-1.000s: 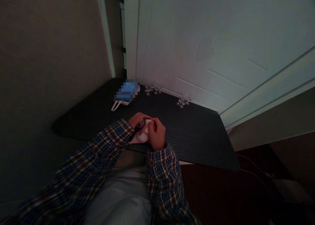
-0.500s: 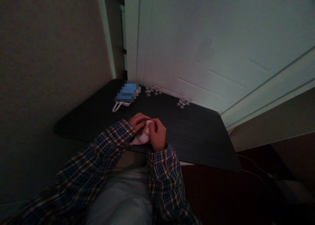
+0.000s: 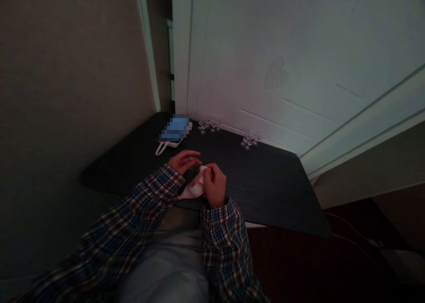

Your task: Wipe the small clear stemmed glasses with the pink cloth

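Note:
Over the near edge of the dark table [image 3: 265, 183], my right hand [image 3: 215, 183] is closed on a small pink and white cloth [image 3: 196, 188]. The cloth hangs down to the left from my fingers. My left hand [image 3: 184, 162] is just left of the cloth's top, with its fingers apart. Something small and clear shows at the left fingertips, too dim to make out. Both arms wear plaid sleeves.
A device with a blurred blue screen [image 3: 175, 128] and a white strap lies at the back left. Two groups of clear knobbed pieces [image 3: 208, 126], [image 3: 249, 141] stand by the white panel [image 3: 245, 51]. A cable [image 3: 348, 225] runs at the right.
My left hand has drawn away from the cloth and its fingers have spread. My right hand still grips the cloth. The whole view has shifted slightly.

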